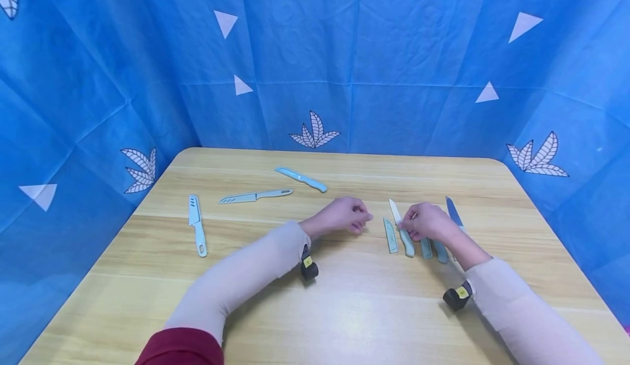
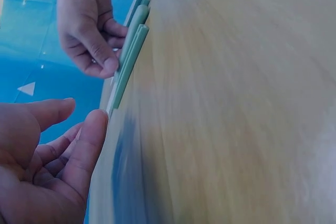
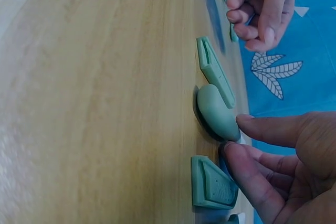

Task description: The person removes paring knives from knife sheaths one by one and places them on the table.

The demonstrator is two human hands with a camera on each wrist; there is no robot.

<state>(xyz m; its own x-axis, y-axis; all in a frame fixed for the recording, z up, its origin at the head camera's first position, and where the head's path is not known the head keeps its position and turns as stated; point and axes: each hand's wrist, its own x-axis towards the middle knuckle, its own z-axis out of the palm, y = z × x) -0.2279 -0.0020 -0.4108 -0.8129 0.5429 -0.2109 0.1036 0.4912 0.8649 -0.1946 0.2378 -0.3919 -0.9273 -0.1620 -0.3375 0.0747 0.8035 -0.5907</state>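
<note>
A small knife with a pale blade (image 1: 394, 209) and a light green handle (image 3: 216, 113) lies on the right half of the table. My right hand (image 1: 427, 221) pinches it between thumb and fingers near where blade meets handle. Just left of that knife lies a narrow green blade sheath (image 1: 390, 235). On its other side are a wider sheath (image 3: 212, 184) and another green handle (image 1: 440, 252), partly under my right hand. My left hand (image 1: 348, 215) hovers left of the narrow sheath, fingers loosely bent, thumb apart, holding nothing.
A dark-bladed knife (image 1: 454, 212) lies beyond my right wrist, its lower part hidden. Farther left on the wooden table (image 1: 344, 310) are three light blue-green knives in slotted sheaths: one upright in view (image 1: 196, 225), one crosswise (image 1: 256, 196), one slanted (image 1: 301, 179). A blue curtain (image 1: 315, 53) surrounds the table's back and sides.
</note>
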